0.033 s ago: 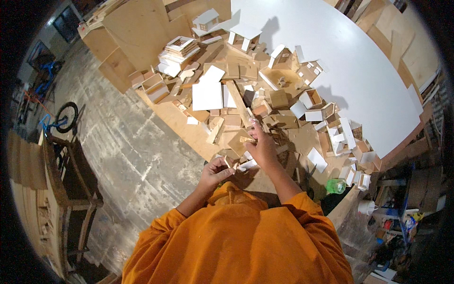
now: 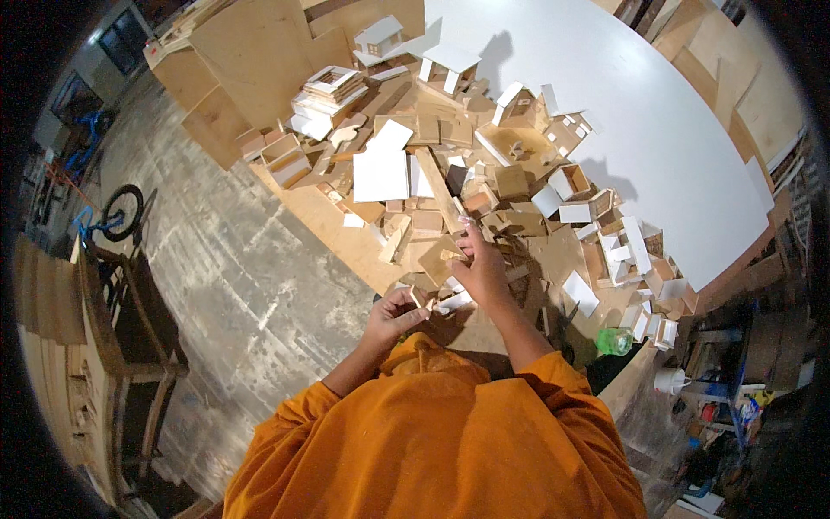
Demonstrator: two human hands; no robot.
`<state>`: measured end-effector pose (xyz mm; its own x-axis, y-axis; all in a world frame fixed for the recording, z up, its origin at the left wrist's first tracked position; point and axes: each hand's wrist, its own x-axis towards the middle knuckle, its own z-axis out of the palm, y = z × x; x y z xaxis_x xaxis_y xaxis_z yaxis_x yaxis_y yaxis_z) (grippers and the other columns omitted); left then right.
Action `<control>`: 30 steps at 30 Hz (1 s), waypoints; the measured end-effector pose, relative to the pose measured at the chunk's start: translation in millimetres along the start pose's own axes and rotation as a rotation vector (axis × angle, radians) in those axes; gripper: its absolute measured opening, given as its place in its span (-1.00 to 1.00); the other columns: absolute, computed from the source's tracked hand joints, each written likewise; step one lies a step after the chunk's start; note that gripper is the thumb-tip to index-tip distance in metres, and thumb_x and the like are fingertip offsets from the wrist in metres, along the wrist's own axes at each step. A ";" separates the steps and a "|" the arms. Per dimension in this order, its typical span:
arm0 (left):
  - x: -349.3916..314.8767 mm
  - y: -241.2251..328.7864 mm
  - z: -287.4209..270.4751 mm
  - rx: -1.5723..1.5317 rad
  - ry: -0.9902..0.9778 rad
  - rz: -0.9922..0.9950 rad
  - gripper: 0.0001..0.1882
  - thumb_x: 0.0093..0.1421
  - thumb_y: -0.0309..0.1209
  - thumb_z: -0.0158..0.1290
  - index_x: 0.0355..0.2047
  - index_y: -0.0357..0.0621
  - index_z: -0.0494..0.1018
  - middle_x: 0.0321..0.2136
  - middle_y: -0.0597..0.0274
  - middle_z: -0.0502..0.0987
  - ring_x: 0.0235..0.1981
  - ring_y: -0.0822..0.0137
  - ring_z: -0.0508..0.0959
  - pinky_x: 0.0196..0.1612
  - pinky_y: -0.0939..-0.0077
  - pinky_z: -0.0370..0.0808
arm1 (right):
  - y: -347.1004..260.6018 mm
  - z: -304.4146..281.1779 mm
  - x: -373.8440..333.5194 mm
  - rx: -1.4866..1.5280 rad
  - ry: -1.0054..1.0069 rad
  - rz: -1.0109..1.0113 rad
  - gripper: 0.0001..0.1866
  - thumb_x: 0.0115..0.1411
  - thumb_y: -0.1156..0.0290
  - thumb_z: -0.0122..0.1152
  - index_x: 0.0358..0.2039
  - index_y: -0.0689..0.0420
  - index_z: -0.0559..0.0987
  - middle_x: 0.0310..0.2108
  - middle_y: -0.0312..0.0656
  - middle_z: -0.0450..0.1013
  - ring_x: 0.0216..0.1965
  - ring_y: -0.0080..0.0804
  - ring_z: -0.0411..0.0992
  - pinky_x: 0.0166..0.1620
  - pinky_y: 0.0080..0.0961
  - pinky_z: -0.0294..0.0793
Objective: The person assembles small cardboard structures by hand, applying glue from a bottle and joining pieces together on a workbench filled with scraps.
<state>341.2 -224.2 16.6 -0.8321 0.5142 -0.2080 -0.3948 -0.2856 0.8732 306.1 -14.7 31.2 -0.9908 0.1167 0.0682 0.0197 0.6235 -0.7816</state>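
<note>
My left hand (image 2: pixel 387 322) is closed in a pinch on a small wooden piece (image 2: pixel 418 297), low over the near edge of the worktable. Farther forward and to the right, my right hand (image 2: pixel 484 275) has its fingers curled over the pile. A whitish bit shows at its fingertips, too small to make out. Close by its thumb is a small pale wooden piece (image 2: pixel 450 255). A long wooden strip (image 2: pixel 439 190) runs away from the fingertips, and a white strip (image 2: pixel 454 302) lies between the hands.
White cards (image 2: pixel 380 176) and several model houses (image 2: pixel 450 62) crowd the worktable among wood offcuts. A large white board (image 2: pixel 588 78) covers its far right. Near the right corner stands a green translucent container (image 2: pixel 615 341). Concrete floor (image 2: pixel 251 294) lies to the left, with a wooden rack (image 2: pixel 112 346).
</note>
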 end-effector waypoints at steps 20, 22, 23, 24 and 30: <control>-17.7 6.8 -23.5 -0.106 0.200 0.039 -0.73 0.08 -0.56 0.16 -0.18 -0.16 0.45 -0.34 0.34 0.54 -0.31 0.49 0.51 -0.19 0.58 0.44 | -23.4 0.1 17.9 -0.219 -0.064 -0.107 -0.14 -0.08 0.31 0.33 0.24 0.02 0.14 -0.31 0.03 0.48 -0.27 -0.12 0.49 -0.18 -0.27 0.46; -17.0 4.3 -25.5 -0.071 0.173 0.075 -0.72 0.06 -0.60 0.16 -0.18 -0.19 0.45 -0.34 0.33 0.54 -0.30 0.48 0.51 -0.18 0.57 0.45 | -26.7 1.5 20.5 -0.101 -0.033 -0.095 -0.16 -0.05 0.34 0.30 0.24 0.03 0.13 -0.25 0.06 0.47 -0.21 -0.12 0.48 -0.16 -0.30 0.46; -16.9 3.7 -25.1 -0.060 0.163 0.099 -0.71 0.06 -0.60 0.16 -0.17 -0.20 0.45 -0.33 0.32 0.54 -0.29 0.48 0.51 -0.17 0.57 0.45 | -28.6 2.7 21.9 -0.042 -0.017 -0.089 -0.18 -0.03 0.36 0.29 0.25 0.03 0.13 -0.22 0.07 0.47 -0.18 -0.11 0.48 -0.14 -0.31 0.46; -16.2 3.8 -24.2 -0.048 0.154 0.122 -0.71 0.07 -0.61 0.16 -0.17 -0.22 0.45 -0.33 0.31 0.55 -0.29 0.48 0.51 -0.17 0.57 0.45 | -31.6 3.9 25.1 -0.016 0.008 -0.074 -0.19 -0.02 0.39 0.27 0.24 0.07 0.12 -0.14 0.12 0.42 -0.11 -0.06 0.44 -0.08 -0.28 0.43; -13.7 3.0 -15.8 0.081 0.155 0.198 -0.71 0.06 -0.58 0.18 -0.17 -0.25 0.46 -0.31 0.28 0.55 -0.30 0.46 0.51 -0.18 0.56 0.46 | -19.5 -1.5 29.4 -0.010 0.140 -0.159 -0.26 0.04 0.48 0.17 0.24 0.15 0.11 0.04 0.16 0.33 0.03 -0.01 0.37 0.04 -0.23 0.37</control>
<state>345.3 -244.9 15.1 -0.9422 0.3230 -0.0888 -0.1909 -0.3000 0.9346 276.8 -22.3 49.3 -0.9534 0.1217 0.2760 -0.1336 0.6501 -0.7480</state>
